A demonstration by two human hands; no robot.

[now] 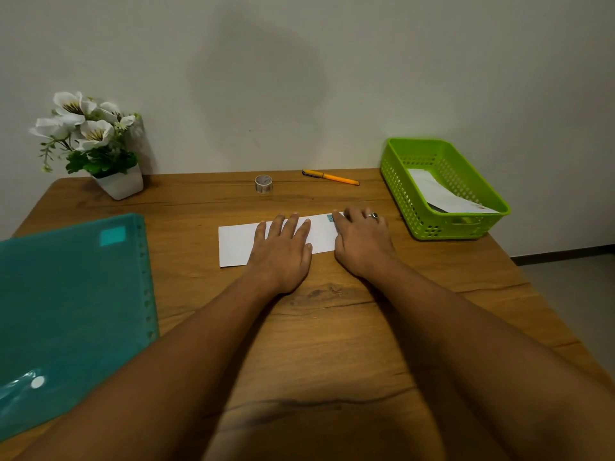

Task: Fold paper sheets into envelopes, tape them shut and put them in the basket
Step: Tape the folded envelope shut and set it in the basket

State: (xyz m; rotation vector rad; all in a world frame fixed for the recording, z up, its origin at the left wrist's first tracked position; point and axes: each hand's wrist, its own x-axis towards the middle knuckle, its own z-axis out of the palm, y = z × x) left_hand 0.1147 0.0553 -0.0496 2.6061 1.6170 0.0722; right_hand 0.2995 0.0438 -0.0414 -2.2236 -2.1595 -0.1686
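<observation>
Head view: left hand (283, 251) flat, fingers straight, pressing folded paper strip (236, 242) mid-frame on surface (332, 327). Right hand (361, 239) at strip's right end, fingers bent by blue tape patch (330, 218); pinching or pressing, can't tell. Tape roll (263, 184), orange pen (331, 177) behind. Green basket (399, 188) right of frame holds a white envelope (442, 194).

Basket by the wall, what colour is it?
The basket is bright lime green, seen in the head view.

under left hand (283, 251): paper (236, 242) middle | under right hand (362, 242): paper right end | left of paper: folder (73, 304) cut off by edges | on paper: blue mark (330, 218) unreadable | right of paper: envelope (442, 194) half behind basket (399, 188) wall
</observation>
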